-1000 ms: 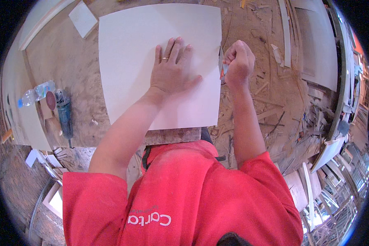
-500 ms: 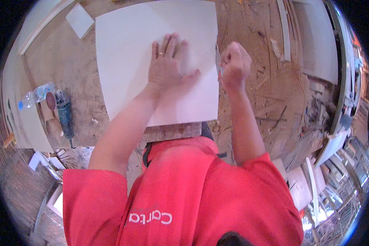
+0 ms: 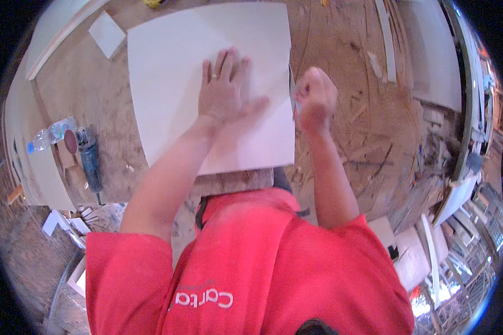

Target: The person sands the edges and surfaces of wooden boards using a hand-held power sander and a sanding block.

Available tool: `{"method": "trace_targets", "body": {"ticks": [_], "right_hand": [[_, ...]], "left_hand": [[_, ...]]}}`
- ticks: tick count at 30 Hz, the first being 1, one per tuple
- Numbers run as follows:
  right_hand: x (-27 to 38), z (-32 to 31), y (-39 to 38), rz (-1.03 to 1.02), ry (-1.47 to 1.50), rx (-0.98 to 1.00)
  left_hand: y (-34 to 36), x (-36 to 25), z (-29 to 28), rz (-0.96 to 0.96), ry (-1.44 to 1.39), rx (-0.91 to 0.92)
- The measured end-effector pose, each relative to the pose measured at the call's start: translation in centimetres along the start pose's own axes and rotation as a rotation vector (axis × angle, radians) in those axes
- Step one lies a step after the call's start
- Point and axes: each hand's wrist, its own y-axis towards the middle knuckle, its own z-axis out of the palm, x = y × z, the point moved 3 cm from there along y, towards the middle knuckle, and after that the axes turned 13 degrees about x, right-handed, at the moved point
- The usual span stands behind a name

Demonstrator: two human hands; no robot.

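A large white board [image 3: 167,95] lies on the work surface in front of me. My left hand [image 3: 222,95] is spread flat on it, fingers pointing away from me, a ring on one finger. Just beyond the board's right edge, my right hand [image 3: 317,97] is closed in a fist. It grips a thin tool [image 3: 295,110] with a bit of orange-red, held along that edge. Most of the tool is hidden by the fist and blurred, so its kind cannot be made out.
To the left lie an angle grinder [image 3: 89,159] with a reddish disc and a clear plastic bottle [image 3: 61,129] with a blue cap. A small white offcut [image 3: 107,34] rests at the far left. Wood strips [image 3: 387,42] and a pale panel [image 3: 430,56] are at the right.
My right fist has moved slightly toward me along the board's right edge. My left hand stays flat on the board. The view has shifted a little, showing a yellow thing at the top.
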Motion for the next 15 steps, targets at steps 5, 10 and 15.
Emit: {"method": "trace_targets", "body": {"ticks": [5,10,15], "right_hand": [[1.7,0.0,-1.3,-0.078,-0.155,0.04],[-0.7,-0.5,-2.7,-0.015,-0.103,-0.023],[1.3,-0.3,-3.9,-0.046,-0.015,-0.012]], "left_hand": [[-0.7,0.1,0.4,-0.009,0.018,-0.031],[-0.8,0.1,0.3,0.021,0.003,-0.07],[-0.6,-0.4,0.0,-0.026,0.06,0.008]]}}
